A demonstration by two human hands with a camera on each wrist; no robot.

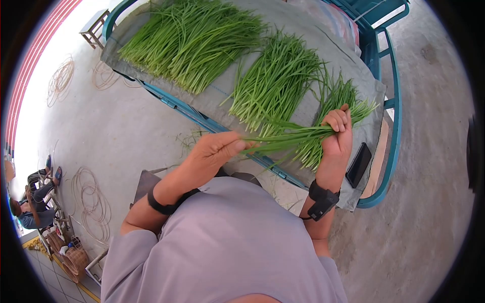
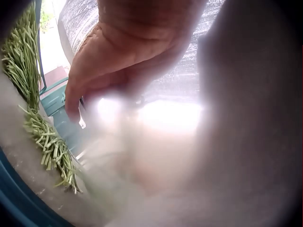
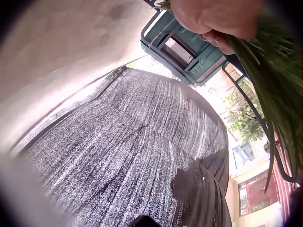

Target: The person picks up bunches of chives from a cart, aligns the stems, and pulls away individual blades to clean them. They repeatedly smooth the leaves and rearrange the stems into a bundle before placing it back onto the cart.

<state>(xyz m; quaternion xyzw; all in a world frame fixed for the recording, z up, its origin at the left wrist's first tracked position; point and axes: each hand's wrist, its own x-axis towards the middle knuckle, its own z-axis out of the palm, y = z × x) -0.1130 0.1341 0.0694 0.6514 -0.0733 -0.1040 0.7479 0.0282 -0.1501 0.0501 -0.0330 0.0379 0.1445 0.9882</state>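
Note:
In the head view my right hand (image 1: pixel 338 133) grips a small bunch of long green stalks (image 1: pixel 295 136), whose pale ends stick out past the fist. The leaf tips reach across to my left hand (image 1: pixel 214 151), which pinches them between thumb and fingers. Close beneath the right hand lies a small pile of stalks (image 1: pixel 309 152) on the grey cloth. The right wrist view has the right hand (image 3: pixel 218 19) round the bunch (image 3: pixel 270 90). In the left wrist view the left hand (image 2: pixel 128 56) has bent fingers; their tips are blurred by glare.
Two larger piles, one wide (image 1: pixel 194 40) and one narrower (image 1: pixel 278 76), lie on the cloth (image 1: pixel 214 96) over a blue-framed cart bed (image 1: pixel 389 166). A black phone (image 1: pixel 358 165) lies near its right edge. Seated at the far left is a person (image 1: pixel 38 214) by wicker baskets (image 1: pixel 75 262).

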